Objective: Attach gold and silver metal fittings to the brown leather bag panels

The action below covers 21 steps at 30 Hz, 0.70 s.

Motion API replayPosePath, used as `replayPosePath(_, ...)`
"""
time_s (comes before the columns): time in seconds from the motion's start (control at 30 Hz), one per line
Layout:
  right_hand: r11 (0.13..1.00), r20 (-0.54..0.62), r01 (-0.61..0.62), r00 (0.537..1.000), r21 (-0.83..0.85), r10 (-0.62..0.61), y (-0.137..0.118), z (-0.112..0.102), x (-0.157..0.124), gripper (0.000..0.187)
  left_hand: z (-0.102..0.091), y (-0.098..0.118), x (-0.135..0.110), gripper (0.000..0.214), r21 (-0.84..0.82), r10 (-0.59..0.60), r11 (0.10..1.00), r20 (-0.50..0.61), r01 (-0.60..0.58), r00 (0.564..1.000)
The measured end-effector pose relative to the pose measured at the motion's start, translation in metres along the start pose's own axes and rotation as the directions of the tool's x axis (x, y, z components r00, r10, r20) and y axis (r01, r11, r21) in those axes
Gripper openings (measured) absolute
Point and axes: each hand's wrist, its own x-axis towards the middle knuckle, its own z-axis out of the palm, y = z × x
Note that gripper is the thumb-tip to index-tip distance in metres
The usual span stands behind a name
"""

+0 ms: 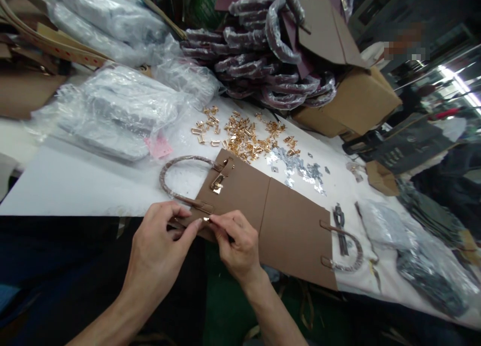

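Note:
A flat brown leather bag panel (pixel 270 210) lies on the white table (pixel 75 180), with a wrapped round handle (pixel 176 170) at its left end and another handle (pixel 347 250) at its right end. My left hand (pixel 160 250) and my right hand (pixel 235 245) meet at the panel's near left corner. Both pinch a small gold metal fitting (pixel 206 219) at the strap tab there. A gold clasp (pixel 220 178) sits higher on the panel.
A scatter of gold fittings (pixel 244 135) and silver fittings (pixel 300 168) lies behind the panel. Plastic-wrapped bundles (pixel 120 110) lie at the left, wrapped dark handles (pixel 263 60) and cardboard boxes (pixel 356 105) at the back, pliers (pixel 340 220) at the right.

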Motion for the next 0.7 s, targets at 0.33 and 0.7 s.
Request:
replayPosePath(0.33,0.985,-0.097,-0.020,0.995,0.169,0.037,-0.002,-0.011,0.005,0.025,0.006,0.028,-0.004,0.076,-0.425,-0.413,0.779,0.207,0.461,0.887)
replayPosePath(0.7,0.983,-0.066,-0.004,0.998,0.181,0.016,0.002,-0.007,0.000,0.030,-0.003,0.021,0.009,0.059,-0.574,-0.370,0.583,0.442,0.575,0.817)
